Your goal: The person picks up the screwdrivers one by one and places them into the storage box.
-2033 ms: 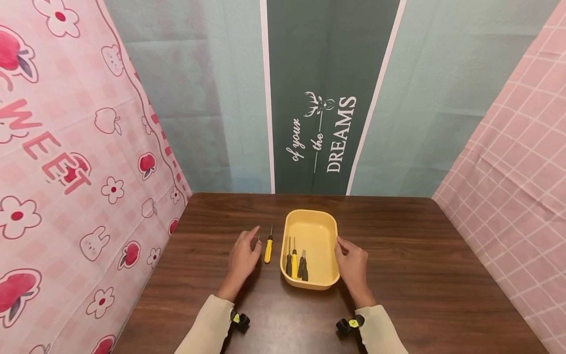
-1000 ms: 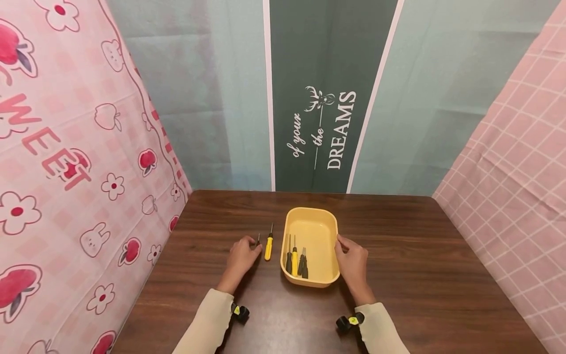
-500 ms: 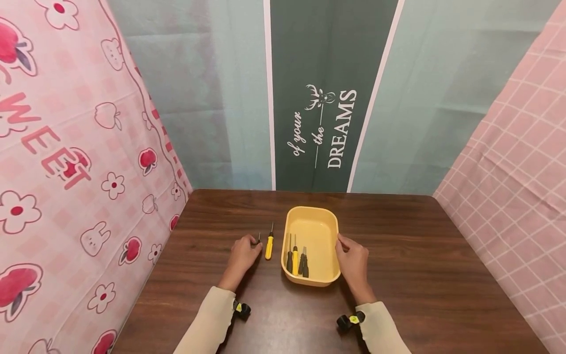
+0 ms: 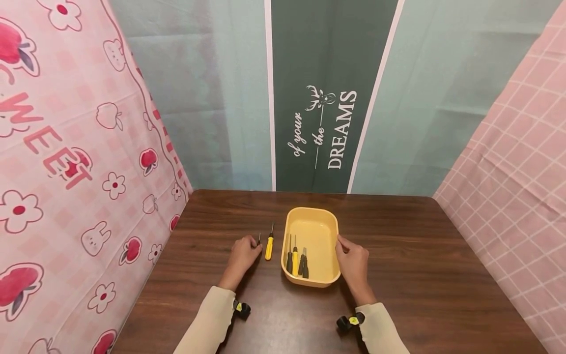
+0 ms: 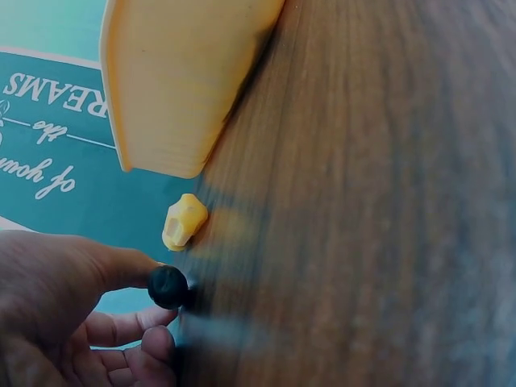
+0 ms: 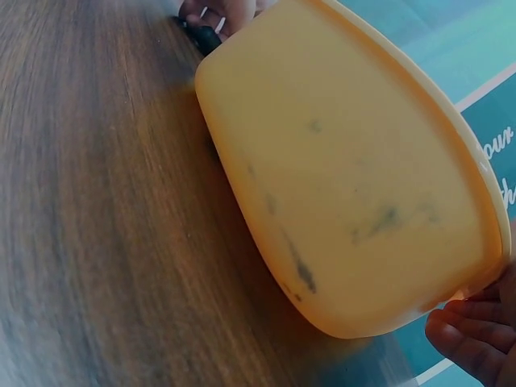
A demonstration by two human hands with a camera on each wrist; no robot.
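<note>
Black-handled small screwdriver (image 4: 258, 241) lies on desk (image 4: 420, 275) left of yellow tray (image 4: 332, 223); left hand (image 4: 242, 256) pinches its handle, right hand (image 4: 352, 259) steadies rim—lift level, keep tip clear of yellow screwdriver (image 4: 268, 247).

Looks like a makeshift recording booth, not a real room: my dark wood table (image 4: 398, 275) is boxed in by hung cloths, pink cartoon sheet (image 4: 66, 172) left, "DREAMS" banner (image 4: 327, 108) behind it, pink checked fabric (image 4: 522, 157) right.
</note>
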